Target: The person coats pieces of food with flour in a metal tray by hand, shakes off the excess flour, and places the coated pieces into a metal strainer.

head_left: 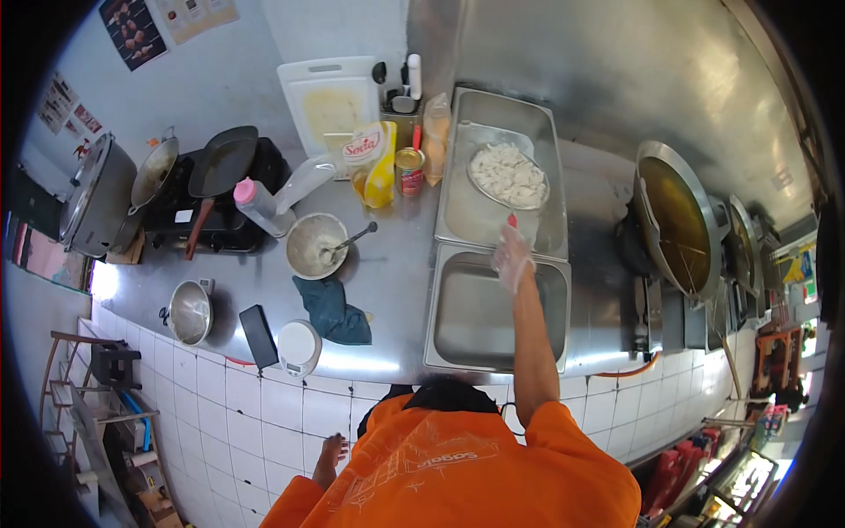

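Note:
My right hand (pixel 513 257), in a clear plastic glove, is closed on the red handle (pixel 512 220) of a round strainer. The strainer's thin rim (pixel 476 187) surrounds a heap of white, flour-coated pieces (pixel 509 174). It is over the far steel pan (pixel 458 211), whose bottom has white powder on it. My forearm passes above the near steel pan (pixel 466 308). My left hand (pixel 333 449) hangs low beside my body, bare and holding nothing, its fingers partly spread.
A batter bowl (pixel 299 239) with a spoon, a dark cloth (pixel 330 310), a white kitchen scale (pixel 299 347) and a phone (pixel 258 335) lie to the left. Behind them stand a squeeze bottle (pixel 257 207) and a black stove (pixel 220 231). A large oil wok (pixel 673 220) is on the right.

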{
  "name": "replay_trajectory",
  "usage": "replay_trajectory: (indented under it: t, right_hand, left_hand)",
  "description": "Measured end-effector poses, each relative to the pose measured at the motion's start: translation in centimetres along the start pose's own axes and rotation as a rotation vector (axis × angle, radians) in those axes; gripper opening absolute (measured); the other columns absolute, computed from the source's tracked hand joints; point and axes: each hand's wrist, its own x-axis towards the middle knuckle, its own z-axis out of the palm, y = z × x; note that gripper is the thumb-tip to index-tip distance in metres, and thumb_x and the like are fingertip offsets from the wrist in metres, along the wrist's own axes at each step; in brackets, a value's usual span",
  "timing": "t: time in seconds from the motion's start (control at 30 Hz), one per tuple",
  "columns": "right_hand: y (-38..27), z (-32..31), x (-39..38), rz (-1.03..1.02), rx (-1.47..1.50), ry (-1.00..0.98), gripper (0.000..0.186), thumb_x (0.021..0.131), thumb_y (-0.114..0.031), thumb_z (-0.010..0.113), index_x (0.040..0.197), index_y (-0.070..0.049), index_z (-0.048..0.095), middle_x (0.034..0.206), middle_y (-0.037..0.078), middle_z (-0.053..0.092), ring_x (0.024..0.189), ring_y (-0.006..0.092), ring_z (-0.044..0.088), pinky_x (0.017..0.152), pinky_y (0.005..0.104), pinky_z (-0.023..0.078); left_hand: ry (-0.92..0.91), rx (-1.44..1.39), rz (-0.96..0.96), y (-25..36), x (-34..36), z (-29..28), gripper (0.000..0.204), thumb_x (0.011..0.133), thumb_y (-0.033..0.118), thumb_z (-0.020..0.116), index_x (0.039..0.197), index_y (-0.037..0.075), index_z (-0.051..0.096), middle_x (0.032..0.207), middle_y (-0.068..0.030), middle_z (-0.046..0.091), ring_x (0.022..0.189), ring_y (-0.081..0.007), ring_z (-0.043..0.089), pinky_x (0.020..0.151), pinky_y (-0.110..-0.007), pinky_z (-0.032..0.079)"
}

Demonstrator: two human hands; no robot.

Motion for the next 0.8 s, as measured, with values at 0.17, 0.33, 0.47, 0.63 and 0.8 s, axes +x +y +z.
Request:
replay_trajectory:
  t: [0.17, 0.33, 0.47, 0.63, 0.8]
  right_hand:
    - [-1.5, 0.6, -0.6, -0.007, -0.157, 0.097, 0.024, 0.091, -0.035, 0.066, 0.080, -0.019, 0.052, 0.048, -0.007, 0.033, 0.035, 0.0080, 0.034, 0.032, 0.0278, 0.027]
    - [-1.5, 0.6, -0.6, 0.058, -0.235, 0.124, 0.022, 0.091, -0.035, 0.066, 0.090, -0.017, 0.054, 0.051, -0.007, 0.033, 0.038, 0.0078, 0.033, 0.035, 0.0268, 0.027]
    - [0.5, 0.1, -2.1, -0.022, -0.043, -0.012, 0.021, 0.093, -0.035, 0.063, 0.087, -0.019, 0.052, 0.053, -0.006, 0.036, 0.040, 0.0094, 0.034, 0.038, 0.0276, 0.027]
    - [-0.4, 0.7, -0.9, -0.018, -0.107, 0.006, 0.018, 0.094, -0.034, 0.062, 0.090, -0.018, 0.056, 0.054, -0.006, 0.038, 0.042, 0.0076, 0.037, 0.038, 0.0275, 0.029]
    - [-1.1, 0.0, 0.8, 0.024, -0.095, 0.142, 0.014, 0.093, -0.032, 0.063, 0.094, -0.018, 0.059, 0.057, -0.006, 0.042, 0.042, 0.0079, 0.038, 0.038, 0.0282, 0.029]
  left_hand:
    - [-0.079, -0.637, -0.265, -4.0, 2.0, 1.6, 0.032, 0.100, 0.042, 0.043, 0.107, 0.015, 0.059, 0.088, 0.0000, 0.064, 0.068, -0.0156, 0.055, 0.058, -0.035, 0.042]
    - [-0.018, -0.277, -0.177, -3.8, 2.2, 2.2, 0.028, 0.100, 0.037, 0.045, 0.109, 0.014, 0.058, 0.093, -0.0018, 0.065, 0.067, -0.0179, 0.056, 0.058, -0.037, 0.047]
    - [-0.024, -0.279, 0.029, -2.8, -3.5, 1.5, 0.032, 0.102, 0.032, 0.048, 0.117, 0.005, 0.057, 0.101, -0.0100, 0.065, 0.088, -0.0246, 0.065, 0.071, -0.040, 0.060]
    - [-0.027, -0.234, 0.296, -2.6, -6.5, 1.3, 0.039, 0.102, 0.032, 0.049, 0.122, -0.001, 0.052, 0.111, -0.0159, 0.063, 0.098, -0.0277, 0.065, 0.076, -0.042, 0.061]
    - [0.101, -0.727, -0.265, 0.3, -1.6, 0.2, 0.039, 0.099, 0.023, 0.055, 0.128, -0.003, 0.050, 0.112, -0.0193, 0.062, 0.099, -0.0305, 0.066, 0.068, -0.042, 0.066]
